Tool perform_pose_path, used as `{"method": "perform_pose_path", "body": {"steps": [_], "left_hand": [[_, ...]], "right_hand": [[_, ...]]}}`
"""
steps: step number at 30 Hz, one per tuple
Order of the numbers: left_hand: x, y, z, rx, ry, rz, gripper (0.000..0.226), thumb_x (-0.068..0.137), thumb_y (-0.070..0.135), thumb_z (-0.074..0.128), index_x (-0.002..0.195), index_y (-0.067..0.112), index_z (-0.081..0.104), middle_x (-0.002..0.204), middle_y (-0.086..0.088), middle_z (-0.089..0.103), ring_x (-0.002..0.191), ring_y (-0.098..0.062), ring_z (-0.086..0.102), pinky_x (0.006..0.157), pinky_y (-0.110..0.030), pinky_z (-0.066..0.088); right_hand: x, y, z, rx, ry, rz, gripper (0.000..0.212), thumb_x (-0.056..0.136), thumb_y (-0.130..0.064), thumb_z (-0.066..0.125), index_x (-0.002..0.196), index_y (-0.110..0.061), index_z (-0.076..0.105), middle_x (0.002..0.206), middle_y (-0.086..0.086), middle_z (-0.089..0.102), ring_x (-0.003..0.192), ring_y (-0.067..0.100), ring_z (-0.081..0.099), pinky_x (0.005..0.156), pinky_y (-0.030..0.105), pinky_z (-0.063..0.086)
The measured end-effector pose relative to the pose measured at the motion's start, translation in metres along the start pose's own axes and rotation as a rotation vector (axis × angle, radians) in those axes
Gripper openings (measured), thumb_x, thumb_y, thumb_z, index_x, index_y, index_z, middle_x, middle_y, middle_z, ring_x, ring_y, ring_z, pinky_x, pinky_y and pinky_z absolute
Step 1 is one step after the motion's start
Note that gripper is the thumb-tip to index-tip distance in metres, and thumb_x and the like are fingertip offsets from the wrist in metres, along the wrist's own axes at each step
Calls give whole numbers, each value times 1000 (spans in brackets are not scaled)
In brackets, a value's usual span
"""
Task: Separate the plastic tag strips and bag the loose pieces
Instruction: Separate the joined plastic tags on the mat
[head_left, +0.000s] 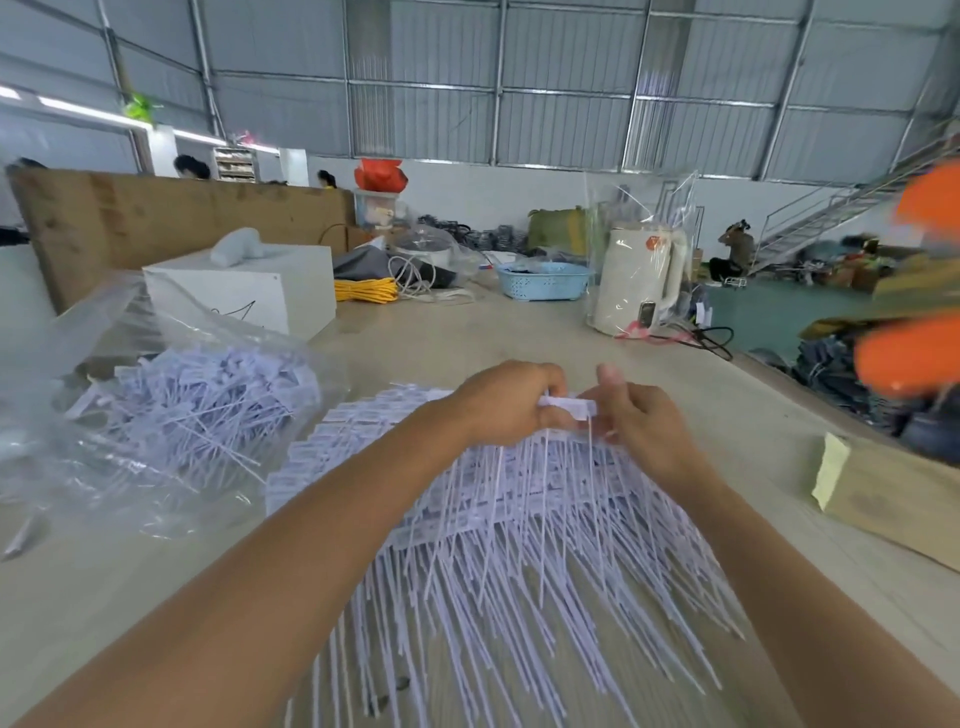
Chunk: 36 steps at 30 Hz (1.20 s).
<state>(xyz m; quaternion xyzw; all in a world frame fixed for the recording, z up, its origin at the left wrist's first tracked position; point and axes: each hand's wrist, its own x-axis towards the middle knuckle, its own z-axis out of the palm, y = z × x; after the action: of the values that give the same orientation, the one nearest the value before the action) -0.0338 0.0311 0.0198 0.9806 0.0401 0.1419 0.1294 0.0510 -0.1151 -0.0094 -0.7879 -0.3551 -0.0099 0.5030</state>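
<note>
On the tabletop (519, 332), both hands meet over a big pile of white plastic tag strips (519, 545). The left hand (504, 402) curls its fingers around the flat top end of one strip. The right hand (639, 426) pinches the same strip's end, with its thumb sticking up. The strips are thin and stiff, with small flat tags on top and long skinny tails that fan out toward the person. Both arms reach straight forward, wrists close together. To the left lies a crinkly clear bag (104, 415) holding loose pieces (208, 395).
</note>
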Motion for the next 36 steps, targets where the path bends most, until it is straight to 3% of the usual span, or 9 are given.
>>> {"method": "perform_pose_path", "body": {"steps": [4,9,14,20,26,29,31,34,36], "left_hand": [[0,-3,-2,-76,40,11,35,80,42,70,99,19,52,96,0,56,88,-17,53,64,-26,40],[-4,-9,-1,-124,46,-47,30,87,35,64,87,5,66,77,0,60,70,-14,53,53,-13,35],[-4,-5,1,-174,-70,-170,25,96,26,53,79,10,62,72,1,63,66,-13,59,61,-26,44],[-16,2,-1,-335,-78,-250,45,97,28,51,56,10,50,53,-6,50,48,-19,42,55,-26,32],[-22,9,-2,-476,-67,-374,38,95,25,54,62,6,56,55,-6,49,50,-18,44,47,-23,30],[-27,10,-2,-599,-94,-453,34,94,24,54,64,10,52,52,-5,44,45,-15,37,45,-21,23],[-30,12,-5,-623,-100,-464,29,94,23,53,70,8,53,52,-4,43,45,-15,35,45,-21,22],[-33,13,-11,-682,-152,-441,31,94,22,53,67,8,52,43,3,38,34,-9,30,41,-19,20],[-34,11,-15,-640,-123,-408,38,94,24,56,58,10,51,39,5,40,34,-9,32,42,-18,24]], "right_hand": [[-4,-11,0,251,-308,67,26,96,-24,52,78,-6,57,56,10,63,42,18,55,43,22,44],[-2,-3,1,343,-275,68,19,93,-18,57,78,-7,62,67,4,64,45,14,58,43,22,46],[-1,0,8,257,-303,3,24,91,-21,61,87,2,63,72,14,63,51,20,57,49,29,46],[-4,2,11,203,-285,-53,13,90,-9,61,83,1,65,56,11,59,49,20,58,54,42,58],[-10,0,17,181,-181,-175,14,88,0,60,77,-1,66,52,10,55,43,11,56,44,29,54],[-13,-2,19,119,-157,-274,26,87,4,59,68,-14,64,53,-8,55,42,10,54,41,24,51],[-12,-1,19,91,-129,-285,21,87,4,59,70,-8,64,51,-10,56,39,12,54,41,23,50],[-4,7,9,47,40,-136,14,87,1,59,74,3,61,44,-1,54,34,13,55,40,23,48],[2,11,-3,218,121,64,18,89,-2,59,72,2,58,51,11,51,35,12,52,39,25,49]]}}
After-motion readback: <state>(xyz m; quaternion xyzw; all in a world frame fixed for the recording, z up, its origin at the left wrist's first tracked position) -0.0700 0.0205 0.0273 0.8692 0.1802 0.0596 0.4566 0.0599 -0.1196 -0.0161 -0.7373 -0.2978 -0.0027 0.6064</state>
